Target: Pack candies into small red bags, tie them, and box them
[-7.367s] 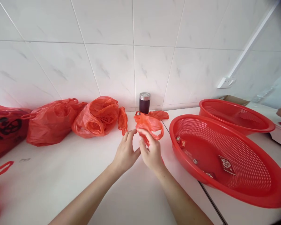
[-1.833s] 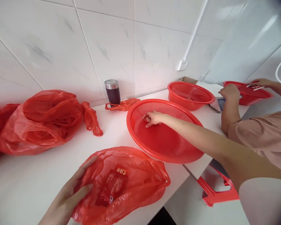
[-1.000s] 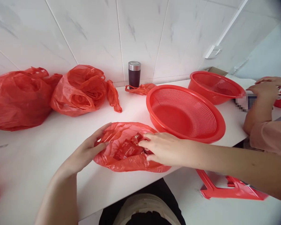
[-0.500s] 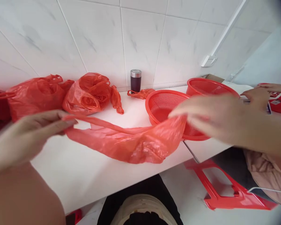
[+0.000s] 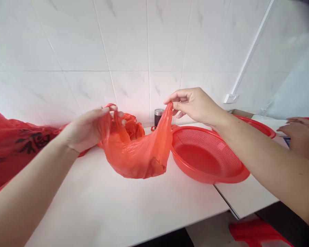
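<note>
A thin red plastic bag [image 5: 137,156] hangs between my two hands above the white table [image 5: 98,209]. My left hand [image 5: 89,127] has its fingers hooked through the bag's handle on the left. With thumb and fingertips, my right hand [image 5: 187,103] pinches the bag's other end on the right, held higher. The bag sags in the middle, and a small bulge shows at its lower right; what makes it is hidden. Just right of the bag sits a red mesh basket [image 5: 201,159], with nothing seen in it.
Crumpled red bags [image 5: 131,125] and a dark tumbler [image 5: 158,116] stand by the tiled wall. A large red bag with black lettering [image 5: 23,144] lies at left. Another red basket [image 5: 257,125] is behind my right arm. Another person's hands [image 5: 298,128] are at far right.
Both hands have risen, and the bag went from stretched sideways to hanging in a deep sag. My right hand moved left and up from over the basket. The view has tilted upward.
</note>
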Motion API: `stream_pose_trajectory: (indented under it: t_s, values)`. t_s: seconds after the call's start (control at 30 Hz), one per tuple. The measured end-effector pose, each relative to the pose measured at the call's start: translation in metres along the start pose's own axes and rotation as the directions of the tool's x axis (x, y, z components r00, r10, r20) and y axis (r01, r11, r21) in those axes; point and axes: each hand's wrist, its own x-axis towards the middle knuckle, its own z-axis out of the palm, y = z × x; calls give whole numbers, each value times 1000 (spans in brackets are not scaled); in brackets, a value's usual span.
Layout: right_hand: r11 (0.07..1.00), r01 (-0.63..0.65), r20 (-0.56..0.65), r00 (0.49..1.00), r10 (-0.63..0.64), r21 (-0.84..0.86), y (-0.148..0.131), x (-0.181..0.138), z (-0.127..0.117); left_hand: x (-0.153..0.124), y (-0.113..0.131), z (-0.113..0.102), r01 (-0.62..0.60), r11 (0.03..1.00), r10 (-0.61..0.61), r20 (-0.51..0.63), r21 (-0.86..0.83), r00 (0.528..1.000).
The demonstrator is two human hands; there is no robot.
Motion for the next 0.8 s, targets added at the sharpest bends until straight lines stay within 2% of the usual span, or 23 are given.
stream_pose_trajectory:
  t_s: [0.07, 0.17, 0.23, 0.3, 0.4, 0.5, 0.63, 0.73, 0.8]
  values:
    - [999, 44, 3, 999, -44, 7, -4, 12, 10, 0, -5, 6, 69, 997, -71, 71, 36, 995]
    - [996, 86, 129, 988, -89, 27, -14, 27, 33, 5, -11, 20, 192, 956, -229, 157, 221, 961]
    - [988, 117, 205, 969, -136, 101, -22, 33, 51, 11, -16, 27, 234, 920, -300, 182, 314, 937]
    - [976, 130, 235, 957, -170, 174, -26, 36, 68, 17, -24, 30, 262, 907, -333, 179, 329, 926]
    - [971, 112, 209, 965, -157, 211, -18, 34, 86, 23, -36, 27, 316, 908, -357, 112, 274, 928]
    - [981, 51, 228, 969, -93, 186, 4, 26, 94, 21, -43, 20, 327, 921, -339, 22, 211, 940]
    - [977, -11, 214, 976, -36, 212, 19, 6, 94, 15, -48, 9, 296, 939, -306, 29, 177, 952]
    - [963, 44, 160, 983, -89, 265, 13, -7, 92, 12, -51, 1, 281, 939, -291, 23, 196, 956]
    - [973, 77, 139, 984, -109, 219, 10, -10, 96, 11, -52, -1, 283, 933, -296, 30, 221, 955]
